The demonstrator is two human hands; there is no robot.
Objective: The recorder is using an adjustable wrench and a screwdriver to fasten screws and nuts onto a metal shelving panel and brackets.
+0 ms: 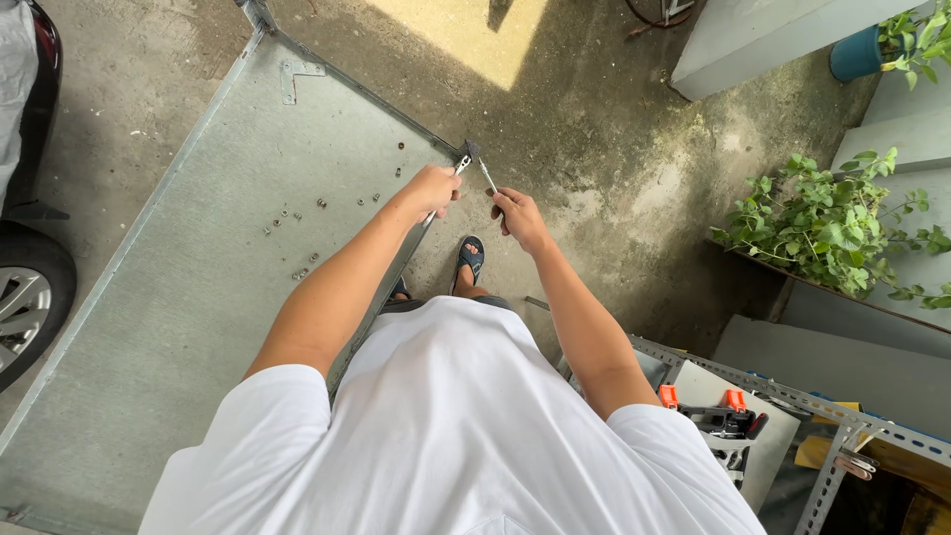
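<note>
My left hand (pixel 432 188) grips a metal wrench (pixel 459 164) whose head sits at the edge of a large grey metal panel (pixel 198 327). Just to the right, my right hand (pixel 517 215) holds a second thin metal tool (pixel 486 174), angled up toward the same spot on the panel's rim. The two tool heads meet at a small dark fastener (pixel 471 149) on the rim. Several loose nuts and bolts (pixel 297 213) lie scattered on the panel left of my hands.
A car wheel (pixel 25 307) stands at the far left. Potted green plants (pixel 827 228) and concrete steps are on the right. A slotted metal angle frame (pixel 792 396) with an orange-and-black tool (pixel 718 416) lies at lower right. My sandalled foot (pixel 470 260) rests on the concrete floor.
</note>
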